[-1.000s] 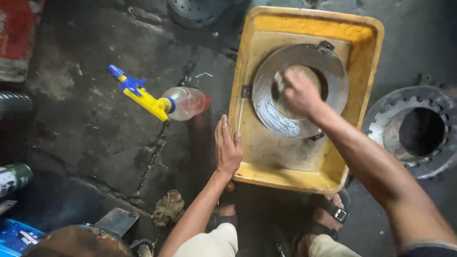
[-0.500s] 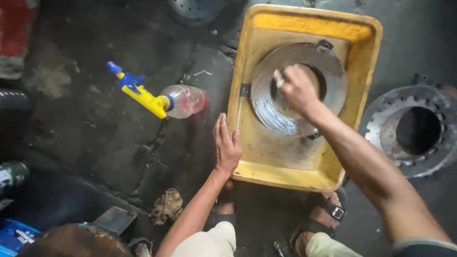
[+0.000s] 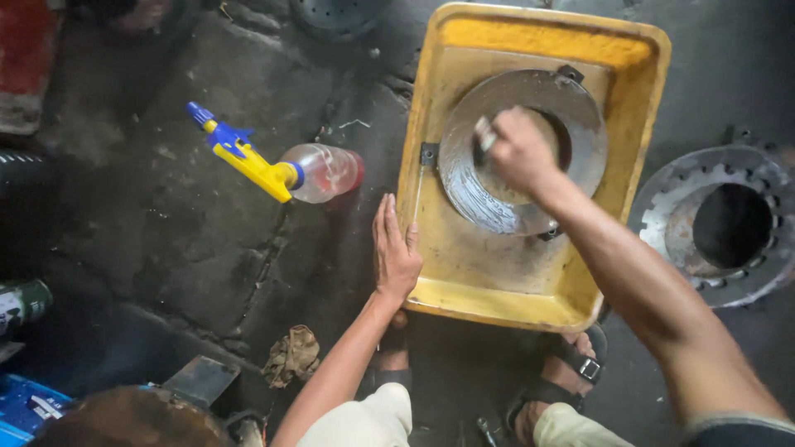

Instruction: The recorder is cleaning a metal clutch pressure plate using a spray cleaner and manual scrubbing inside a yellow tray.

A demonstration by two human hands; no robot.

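In the head view, the right hand (image 3: 515,153) sits over the metal ring plate (image 3: 522,149) that lies flat in the upper half of the yellow tray (image 3: 530,302), the fingers clenched around a small pale object (image 3: 484,136), too small to tell what it is, pressed to the plate's inner edge at about nine o'clock of the central hole. The plate has no long axis; it lies directly under that fist, so the right hand is plainly the nearer one. Its forearm comes in from five o'clock, wrist bent down over the tray. The left hand (image 3: 395,248) lies flat and released, fingers pointing to twelve o'clock, its palm against the tray's left wall near the lower corner, grasping nothing. Well apart at nine o'clock of the tray lies a spray bottle (image 3: 281,170) on the dark floor (image 3: 166,248). At three o'clock, just beside the tray, rests a toothed metal ring (image 3: 720,228).
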